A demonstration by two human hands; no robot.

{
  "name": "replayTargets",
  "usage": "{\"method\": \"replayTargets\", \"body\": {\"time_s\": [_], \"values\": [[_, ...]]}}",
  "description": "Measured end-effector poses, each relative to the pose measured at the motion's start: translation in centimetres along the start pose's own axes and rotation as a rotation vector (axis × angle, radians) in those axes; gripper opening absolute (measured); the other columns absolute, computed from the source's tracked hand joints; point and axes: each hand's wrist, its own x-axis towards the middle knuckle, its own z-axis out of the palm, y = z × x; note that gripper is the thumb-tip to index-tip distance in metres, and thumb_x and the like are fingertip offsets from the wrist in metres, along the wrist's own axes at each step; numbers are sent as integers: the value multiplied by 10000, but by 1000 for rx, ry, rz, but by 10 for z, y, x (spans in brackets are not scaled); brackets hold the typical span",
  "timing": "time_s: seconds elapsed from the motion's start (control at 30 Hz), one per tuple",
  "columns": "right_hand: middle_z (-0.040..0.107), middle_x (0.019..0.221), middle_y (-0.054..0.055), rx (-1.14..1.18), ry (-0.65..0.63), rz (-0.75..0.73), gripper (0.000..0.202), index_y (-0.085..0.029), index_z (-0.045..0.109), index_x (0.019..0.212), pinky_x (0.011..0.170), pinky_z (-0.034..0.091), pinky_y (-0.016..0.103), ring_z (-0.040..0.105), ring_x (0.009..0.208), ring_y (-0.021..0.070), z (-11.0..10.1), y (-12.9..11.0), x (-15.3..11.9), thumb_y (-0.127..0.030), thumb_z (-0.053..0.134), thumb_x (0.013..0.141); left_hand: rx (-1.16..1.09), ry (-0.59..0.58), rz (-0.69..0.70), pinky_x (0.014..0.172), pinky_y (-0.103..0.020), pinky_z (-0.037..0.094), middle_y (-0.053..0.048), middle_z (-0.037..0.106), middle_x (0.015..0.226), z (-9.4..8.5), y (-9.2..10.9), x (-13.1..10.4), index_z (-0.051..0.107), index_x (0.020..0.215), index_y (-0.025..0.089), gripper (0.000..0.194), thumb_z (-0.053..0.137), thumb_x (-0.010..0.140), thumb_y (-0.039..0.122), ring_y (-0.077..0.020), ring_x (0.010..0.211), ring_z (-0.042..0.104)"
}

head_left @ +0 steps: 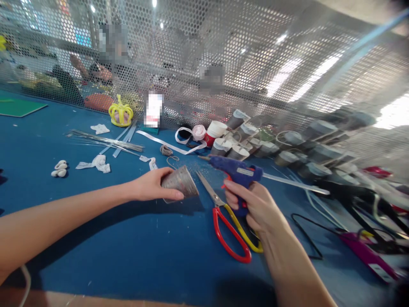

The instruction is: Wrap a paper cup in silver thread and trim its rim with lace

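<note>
My left hand (156, 184) is wrapped round a small grey cup (182, 183) with a woven-looking side, tilted over the blue table. In my right hand (252, 202) is a blue hot glue gun (234, 168), its fingers round the handle near the red trigger. The gun's nozzle points left, above and apart from the cup's right end. A clear glue stick (295, 183) juts from its back. Scissors (217, 199) with one red and one yellow handle lie half open on the table, partly behind my right hand.
Several grey cups (238, 152) are piled along the perforated metal screen (179, 55). A yellow crown-shaped piece (120, 113), thin wires (108, 140), white ribbon (162, 141) and fabric scraps (97, 164) lie further back. A purple power strip (367, 256) with cords sits at right.
</note>
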Motion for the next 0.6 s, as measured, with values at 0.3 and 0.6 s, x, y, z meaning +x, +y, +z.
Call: {"method": "replayTargets", "body": {"time_s": [0.3,0.6], "values": [[517,477,-8,-306,291,24,405,-163,549,615,406,416,229,475,404,97,-22,30,43,-562,616,637,169,111,150,884,-450,422,-140,562,1151,26,-14,4,408,1175,150,748,742,563,420,-291,1058,529],[602,537,115,-914,399,129,349,-194,494,473,610,440,367,625,704,310,-40,44,71,-415,549,738,701,90,273,903,-406,383,-114,590,1141,-35,-9,14,549,1082,149,403,646,695,207,-248,1064,504]]}}
